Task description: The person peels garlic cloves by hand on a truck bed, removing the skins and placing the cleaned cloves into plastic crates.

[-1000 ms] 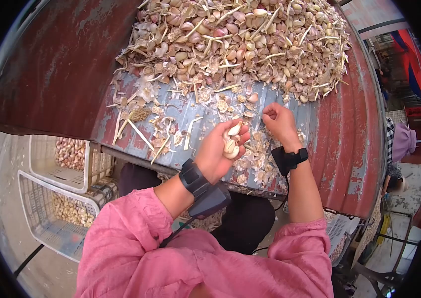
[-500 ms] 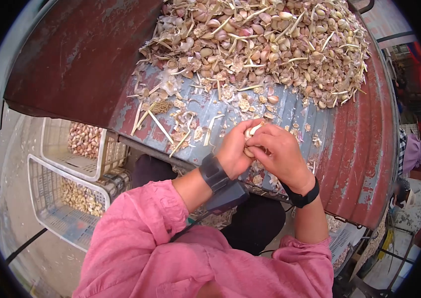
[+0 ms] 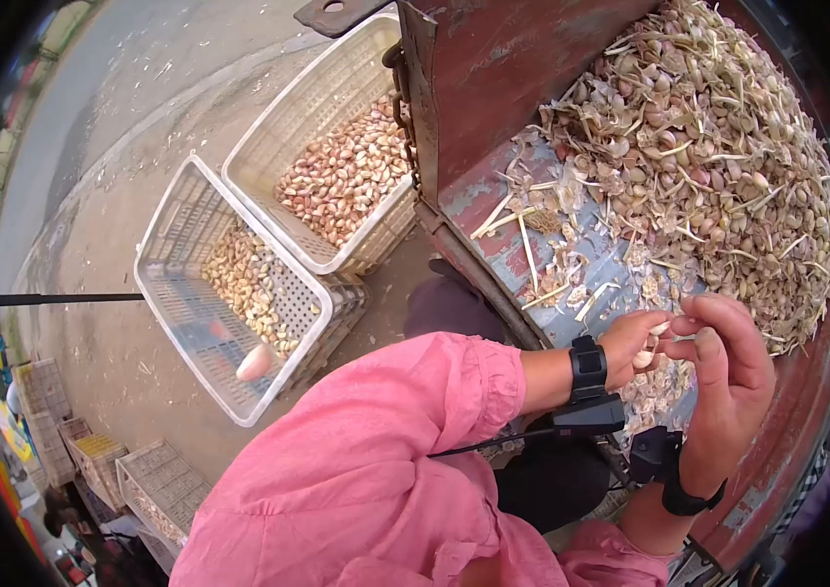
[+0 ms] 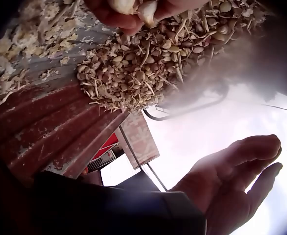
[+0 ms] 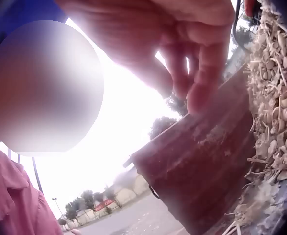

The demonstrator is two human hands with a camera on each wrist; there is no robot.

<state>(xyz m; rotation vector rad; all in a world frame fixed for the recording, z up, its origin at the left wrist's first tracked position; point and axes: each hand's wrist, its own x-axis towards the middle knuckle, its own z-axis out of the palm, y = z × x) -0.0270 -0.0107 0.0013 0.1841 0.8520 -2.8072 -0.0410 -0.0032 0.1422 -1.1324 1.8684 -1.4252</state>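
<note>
In the head view my left hand (image 3: 627,344) holds a few pale garlic cloves (image 3: 644,358) in its curled fingers, just above the metal bed's edge. The same cloves (image 4: 147,11) show at the top of the left wrist view. My right hand (image 3: 730,377) is raised beside them, fingers loosely extended with nothing between them. Its relaxed fingers (image 5: 202,81) hang against bright sky in the right wrist view. A blurred pinkish clove (image 3: 254,363) overlaps the nearer crate (image 3: 239,411), looking bigger than the cloves lying inside.
A large heap of garlic cloves and stalks (image 3: 708,176) covers the worn red metal bed (image 3: 522,68). Skins and stems (image 3: 557,269) litter its front. A second plastic crate (image 3: 268,127) with pinkish cloves stands beyond the nearer one. More crates (image 3: 162,479) stand at lower left.
The head view has swung left toward the crates. My right hand met the left at the cloves half a second ago and now stands apart, fingers loosened. A blurred clove appears over the nearer crate.
</note>
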